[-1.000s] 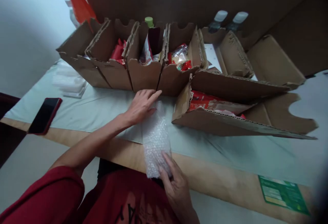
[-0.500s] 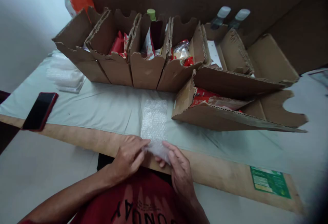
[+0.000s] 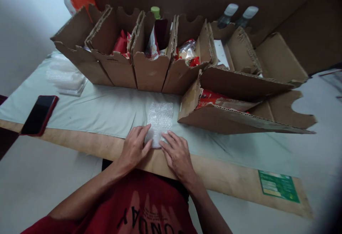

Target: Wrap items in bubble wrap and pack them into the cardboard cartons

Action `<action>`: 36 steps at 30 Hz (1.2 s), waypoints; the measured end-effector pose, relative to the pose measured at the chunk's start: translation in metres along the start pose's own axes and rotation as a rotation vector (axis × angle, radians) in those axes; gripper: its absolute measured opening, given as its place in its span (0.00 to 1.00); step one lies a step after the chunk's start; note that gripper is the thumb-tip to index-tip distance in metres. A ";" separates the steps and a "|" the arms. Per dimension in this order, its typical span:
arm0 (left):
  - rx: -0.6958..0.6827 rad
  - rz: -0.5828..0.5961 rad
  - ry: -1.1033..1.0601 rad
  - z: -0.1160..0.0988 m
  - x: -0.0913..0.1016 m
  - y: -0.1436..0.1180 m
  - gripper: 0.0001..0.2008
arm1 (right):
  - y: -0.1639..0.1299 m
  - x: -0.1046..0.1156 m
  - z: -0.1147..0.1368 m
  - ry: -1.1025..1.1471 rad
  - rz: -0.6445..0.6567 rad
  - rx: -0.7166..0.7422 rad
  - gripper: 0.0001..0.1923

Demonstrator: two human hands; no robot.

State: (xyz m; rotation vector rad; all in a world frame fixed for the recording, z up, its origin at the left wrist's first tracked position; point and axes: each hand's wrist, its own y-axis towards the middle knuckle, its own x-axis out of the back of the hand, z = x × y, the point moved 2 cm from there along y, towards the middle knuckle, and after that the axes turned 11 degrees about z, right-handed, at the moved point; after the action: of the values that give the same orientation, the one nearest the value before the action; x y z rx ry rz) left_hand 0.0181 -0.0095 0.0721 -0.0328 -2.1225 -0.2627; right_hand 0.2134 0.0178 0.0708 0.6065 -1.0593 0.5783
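bubble wrap (image 3: 160,120): clear, dotted | boxes (image 3: 149,66): brown | phone (image 3: 39,115): black, red edge | label (image 3: 278,186): green

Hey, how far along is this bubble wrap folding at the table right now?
Done: the clear bubble wrap sheet lies on the pale green table cover, its near end apparently folded over. In hand: left hand and right hand press flat on that near end. Left: nothing sits on the wrap yet; snack packets remain in the brown cardboard bins.
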 end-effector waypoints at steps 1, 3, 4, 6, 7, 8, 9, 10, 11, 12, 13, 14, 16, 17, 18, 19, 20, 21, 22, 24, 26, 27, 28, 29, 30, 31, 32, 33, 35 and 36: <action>-0.049 -0.008 0.013 -0.003 0.005 -0.004 0.21 | 0.002 0.001 0.000 0.018 -0.004 0.008 0.13; -0.158 0.016 0.006 -0.008 0.014 -0.011 0.21 | 0.004 0.005 -0.001 0.085 0.008 0.001 0.12; -0.208 0.036 -0.011 -0.010 0.016 -0.014 0.19 | 0.005 0.008 -0.001 0.125 0.030 -0.007 0.11; -0.257 0.059 -0.054 -0.010 0.016 -0.016 0.14 | 0.007 0.012 -0.002 0.202 0.088 -0.032 0.11; -0.252 0.056 -0.070 -0.009 0.014 -0.015 0.13 | 0.008 0.013 -0.002 0.228 0.099 -0.051 0.11; -0.228 0.047 -0.079 -0.007 0.010 -0.013 0.12 | 0.008 0.014 -0.004 0.236 0.080 -0.078 0.10; -0.195 0.038 -0.083 -0.004 0.006 -0.009 0.11 | 0.009 0.016 -0.004 0.222 0.032 -0.107 0.10; -0.160 0.033 -0.080 -0.001 0.002 -0.004 0.10 | 0.008 0.017 -0.005 0.187 -0.038 -0.132 0.10; -0.131 0.032 -0.069 0.002 -0.002 0.001 0.10 | 0.007 0.019 -0.005 0.138 -0.115 -0.150 0.10; -0.106 0.033 -0.052 0.004 -0.006 0.006 0.10 | 0.005 0.019 -0.004 0.085 -0.181 -0.153 0.10; -0.082 0.038 -0.030 0.006 -0.009 0.011 0.11 | 0.004 0.019 -0.003 0.039 -0.217 -0.141 0.10; -0.060 0.044 -0.005 0.008 -0.011 0.015 0.11 | 0.003 0.018 -0.001 0.006 -0.215 -0.118 0.11; -0.025 0.042 0.037 0.009 -0.013 0.020 0.12 | 0.003 0.012 0.001 -0.031 -0.144 -0.063 0.11; -0.021 0.030 0.047 0.009 -0.012 0.021 0.12 | 0.004 0.009 0.002 -0.037 -0.104 -0.042 0.11; -0.033 0.014 0.044 0.008 -0.010 0.019 0.12 | 0.005 0.006 0.001 -0.033 -0.074 -0.030 0.12; -0.061 -0.001 0.032 0.006 -0.007 0.016 0.12 | 0.006 0.004 0.001 -0.018 -0.061 -0.026 0.12; -0.099 -0.005 0.010 0.004 -0.003 0.012 0.12 | 0.007 0.003 -0.001 0.010 -0.060 -0.029 0.12; -0.144 0.004 -0.018 0.002 0.001 0.007 0.13 | 0.007 0.002 -0.002 0.049 -0.059 -0.038 0.12; -0.186 0.026 -0.046 -0.001 0.004 0.001 0.13 | 0.007 0.003 -0.003 0.096 -0.048 -0.049 0.11; -0.234 0.078 -0.096 -0.004 0.010 -0.007 0.14 | 0.005 0.005 -0.004 0.190 -0.001 -0.069 0.11; -0.226 0.085 -0.114 -0.004 0.010 -0.009 0.14 | 0.001 0.009 -0.003 0.228 0.017 -0.104 0.12; -0.207 0.070 -0.108 -0.003 0.009 -0.007 0.14 | -0.001 0.012 -0.002 0.212 -0.005 -0.129 0.12; -0.183 0.054 -0.093 -0.001 0.006 -0.003 0.14 | -0.002 0.014 0.000 0.178 -0.046 -0.154 0.13; -0.155 0.042 -0.068 0.001 0.003 0.003 0.13 | -0.003 0.016 0.002 0.133 -0.090 -0.175 0.13; -0.125 0.037 -0.033 0.003 -0.001 0.009 0.13 | -0.003 0.017 0.004 0.088 -0.119 -0.181 0.14; -0.094 0.039 0.005 0.005 -0.005 0.016 0.13 | -0.002 0.017 0.006 0.052 -0.121 -0.173 0.14; -0.067 0.047 0.040 0.007 -0.009 0.022 0.13 | 0.000 0.015 0.008 0.026 -0.097 -0.157 0.15; -0.046 0.048 0.066 0.009 -0.011 0.026 0.13 | 0.003 0.012 0.009 0.008 -0.056 -0.140 0.15; -0.023 0.004 0.071 0.010 -0.010 0.029 0.12 | 0.009 0.005 0.007 0.002 0.018 -0.124 0.16; -0.017 -0.038 0.038 0.010 -0.008 0.026 0.12 | 0.013 0.002 0.004 0.018 0.023 -0.131 0.15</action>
State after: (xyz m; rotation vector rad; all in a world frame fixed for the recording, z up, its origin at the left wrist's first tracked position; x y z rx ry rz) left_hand 0.0174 0.0187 0.0654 0.0023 -2.0845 -0.3017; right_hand 0.2028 0.0238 0.0762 0.4736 -1.0796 0.5292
